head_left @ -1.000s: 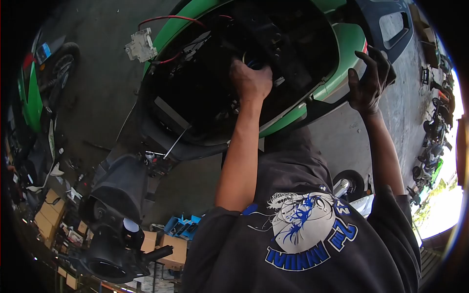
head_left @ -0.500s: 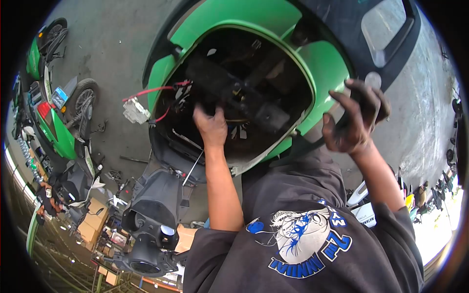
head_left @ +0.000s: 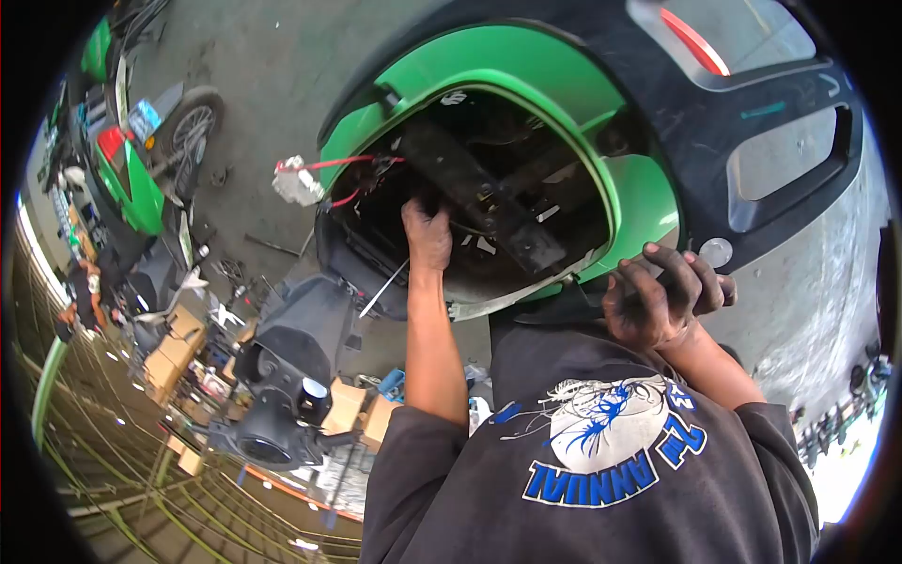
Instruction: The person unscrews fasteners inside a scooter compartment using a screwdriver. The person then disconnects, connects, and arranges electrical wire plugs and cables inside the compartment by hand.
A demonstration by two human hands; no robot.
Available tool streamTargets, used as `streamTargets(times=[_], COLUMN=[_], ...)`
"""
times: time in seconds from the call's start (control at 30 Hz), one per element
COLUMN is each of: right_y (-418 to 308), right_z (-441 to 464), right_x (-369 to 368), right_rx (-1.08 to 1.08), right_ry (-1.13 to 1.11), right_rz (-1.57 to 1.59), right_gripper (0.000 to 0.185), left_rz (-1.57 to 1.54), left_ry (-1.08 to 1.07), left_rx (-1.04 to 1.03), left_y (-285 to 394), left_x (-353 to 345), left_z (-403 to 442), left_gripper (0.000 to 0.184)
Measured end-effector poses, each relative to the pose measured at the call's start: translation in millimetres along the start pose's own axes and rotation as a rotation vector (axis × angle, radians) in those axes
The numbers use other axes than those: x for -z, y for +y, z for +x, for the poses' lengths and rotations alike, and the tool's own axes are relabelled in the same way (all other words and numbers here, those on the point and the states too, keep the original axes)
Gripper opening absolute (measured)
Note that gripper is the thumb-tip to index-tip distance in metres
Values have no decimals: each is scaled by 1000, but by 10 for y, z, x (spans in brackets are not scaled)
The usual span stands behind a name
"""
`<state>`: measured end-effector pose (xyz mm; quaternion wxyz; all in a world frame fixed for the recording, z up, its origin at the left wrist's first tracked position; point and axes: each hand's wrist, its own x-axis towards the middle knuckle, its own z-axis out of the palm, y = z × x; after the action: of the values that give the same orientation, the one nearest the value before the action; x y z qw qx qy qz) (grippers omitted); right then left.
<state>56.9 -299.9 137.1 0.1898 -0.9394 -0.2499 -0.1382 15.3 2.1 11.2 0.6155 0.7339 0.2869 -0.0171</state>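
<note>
A green and black scooter body (head_left: 648, 202) lies in front of me, with a dark open compartment inside its green rim. My left hand (head_left: 428, 235) reaches into the compartment below a black crossbar (head_left: 489, 193). Its fingertips fade into shadow, so any grip there is hidden. My right hand (head_left: 662, 299), its fingers blackened, is raised beside the green panel, half curled with fingers apart and nothing visible in it. Near its fingertips is a round clear lens (head_left: 716, 252). Red wires (head_left: 343, 164) lead from the compartment to a whitish connector (head_left: 298, 181) outside the rim.
A thin metal rod (head_left: 383, 289) slants beside my left forearm. Dark scooter panels with a headlamp (head_left: 272, 418) stand at lower left. Cardboard boxes (head_left: 174, 352), another green scooter (head_left: 132, 183) and a person (head_left: 86, 293) are farther left.
The view has shifted, bringing more of the black rear frame into sight. My right hand has lowered toward my body and its fingers have curled more. My left hand stays inside the compartment.
</note>
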Motion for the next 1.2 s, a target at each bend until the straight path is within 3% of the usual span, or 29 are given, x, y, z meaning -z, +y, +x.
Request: streamTargets(times=[0.07,0.1,0.17,0.23,0.27,0.3,0.37,0.4,0.53,0.6,0.7,0.77,0.9,0.97,1.0,1.07,1.1,1.17,1.2], right_y=[-1,-7,-53,-116,-127,-149,-274,-330,-688,-903,-1371,-1736,-1669,-1663,-1536,-1233,-1405,-1710,-1678], right_z=[49,67,191,299,364,437,670,793,1161,1316,1599,1720,1764,1799,1789,1777,1761,1735,1692], right_x=[30,95,209,313,327,328,286,223,-379,-681,-946,-1043,-1478,-1649,-1814,-2127,-1990,-1748,-1790], right_rx=[29,9,3,30,92,151,288,379,789,922,1180,1079,1149,1359,1370,1487,1495,1308,1308], right_ry=[-35,-142,-321,-534,-582,-629,-669,-701,-715,-704,-985,-1522,-1449,-1441,-1446,-1079,-1082,-1506,-1510], right_rz=[-15,17,-6,-2,6,9,-30,-55,-131,-140,-396,-581,-354,-284,-282,175,182,-294,-294], right_gripper=[26,31,38,45,47,49,51,54,58,54,55,39,29,48,48,72,72,88,88], left_rz=[239,208,457,481,330,295,194,232,10,67,102,132,57,39,27,70,118,137,154], left_ry=[0,37,-4,97,35,72,311,242,261,331,243,262,202,206,193,167,129,138,139], left_rx=[-117,-104,-103,-12,92,100,48,137,261,177,238,251,341,316,287,344,397,380,355], left_y=[0,-72,-231,113,229,139,-41,-29,-88,-82,-102,-163,-238,-379,-433,-227,-160,-148,-134], left_x=[-43,-81,-49,-145,-121,-161,-299,-337,-588,-619,-596,-649,-637,-674,-708,-631,-607,-599,-612], left_z=[55,109,83,-76,-117,-250,-599,-766,-1046,-998,-953,-955,-930,-885,-895,-922,-938,-937,-943], left_gripper=[27,27,28,34,52,52,69,86,80,75,73,72,65,66,66,65,64,64,63])
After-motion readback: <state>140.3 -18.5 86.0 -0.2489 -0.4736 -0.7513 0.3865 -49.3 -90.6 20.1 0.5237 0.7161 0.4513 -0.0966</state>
